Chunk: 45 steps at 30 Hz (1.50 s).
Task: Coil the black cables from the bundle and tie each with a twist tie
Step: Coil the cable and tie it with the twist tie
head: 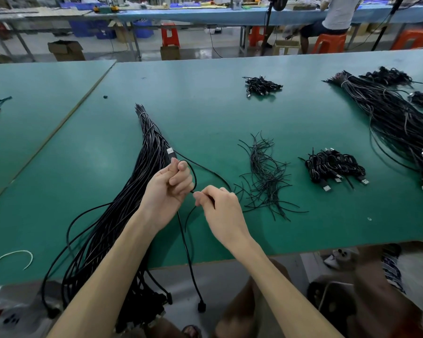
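Note:
A long bundle of black cables [142, 172] lies diagonally on the green table [205, 111], its near end hanging over the front edge. My left hand [167, 189] grips one black cable [205, 170] near its USB plug [170, 151], with a small loop beside the fingers. My right hand [217, 203] pinches the same cable just right of the left hand. The cable's other end hangs below the table with a black plug [201, 307]. Loose black twist ties [266, 176] lie to the right of my hands.
A pile of coiled, tied cables [332, 167] lies right of the ties, a smaller pile [261, 85] farther back. A second big cable bundle [388, 118] fills the right side. A white tie [12, 258] lies front left. A person sits at a far bench.

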Each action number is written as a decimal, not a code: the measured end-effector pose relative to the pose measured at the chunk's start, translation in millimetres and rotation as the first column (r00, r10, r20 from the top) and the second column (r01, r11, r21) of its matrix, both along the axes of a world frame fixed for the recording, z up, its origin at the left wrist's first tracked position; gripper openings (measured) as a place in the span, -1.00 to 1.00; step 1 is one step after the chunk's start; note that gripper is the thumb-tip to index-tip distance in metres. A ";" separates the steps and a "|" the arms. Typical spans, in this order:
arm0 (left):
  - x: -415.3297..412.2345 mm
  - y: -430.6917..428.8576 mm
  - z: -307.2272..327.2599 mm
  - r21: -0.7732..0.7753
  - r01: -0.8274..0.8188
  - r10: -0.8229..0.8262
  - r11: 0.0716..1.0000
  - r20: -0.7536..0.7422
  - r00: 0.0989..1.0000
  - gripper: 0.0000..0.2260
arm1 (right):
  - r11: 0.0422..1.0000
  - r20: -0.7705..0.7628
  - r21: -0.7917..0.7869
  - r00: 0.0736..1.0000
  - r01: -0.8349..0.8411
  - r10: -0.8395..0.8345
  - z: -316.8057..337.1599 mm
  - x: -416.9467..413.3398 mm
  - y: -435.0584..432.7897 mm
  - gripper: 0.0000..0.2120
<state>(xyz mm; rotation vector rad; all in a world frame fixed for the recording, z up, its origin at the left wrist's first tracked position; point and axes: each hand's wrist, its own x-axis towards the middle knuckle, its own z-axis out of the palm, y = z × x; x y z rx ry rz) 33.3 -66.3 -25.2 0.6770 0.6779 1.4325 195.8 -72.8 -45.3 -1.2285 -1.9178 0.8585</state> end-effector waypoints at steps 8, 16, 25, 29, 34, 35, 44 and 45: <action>4.7 -4.2 2.7 0.046 -0.108 0.117 0.993 -0.321 0.940 -0.61 | 0.997 0.089 0.063 0.996 -0.037 0.031 -1.2 -3.2 -1.5 -0.79; 11.0 -9.8 3.5 0.142 -0.083 0.144 0.986 -0.497 0.856 -0.65 | 0.995 0.076 0.096 0.997 -0.023 0.015 -1.2 0.8 -1.3 -0.80; 12.0 -8.8 0.9 0.112 -0.119 0.158 0.987 -0.468 0.870 -0.62 | 0.993 0.048 0.120 0.999 0.003 -0.008 0.4 1.2 -2.9 -0.82; 8.8 -7.9 0.8 0.103 -0.070 0.105 0.992 -0.388 0.916 -0.64 | 0.995 0.024 0.093 0.999 0.019 -0.022 0.0 2.7 -3.1 -0.79; 5.2 -5.9 6.0 0.093 -0.003 0.015 0.996 -0.126 0.992 -0.62 | 1.000 -0.057 0.013 0.998 -0.003 0.004 1.9 4.1 -3.2 -0.77; 4.3 -6.4 7.3 0.095 0.001 0.007 0.996 -0.084 0.996 -0.62 | 1.000 -0.081 0.007 0.997 -0.010 0.011 2.8 4.0 -3.5 -0.78; 0.4 -8.9 10.9 0.060 0.011 -0.018 0.998 0.122 0.992 -0.64 | 1.000 -0.109 0.018 0.994 -0.021 0.023 4.5 3.9 -4.3 -0.76; -0.7 -8.7 10.3 0.050 0.004 -0.008 0.999 0.089 0.996 -0.64 | 1.000 -0.096 0.024 0.995 -0.020 0.023 4.5 3.6 -4.1 -0.76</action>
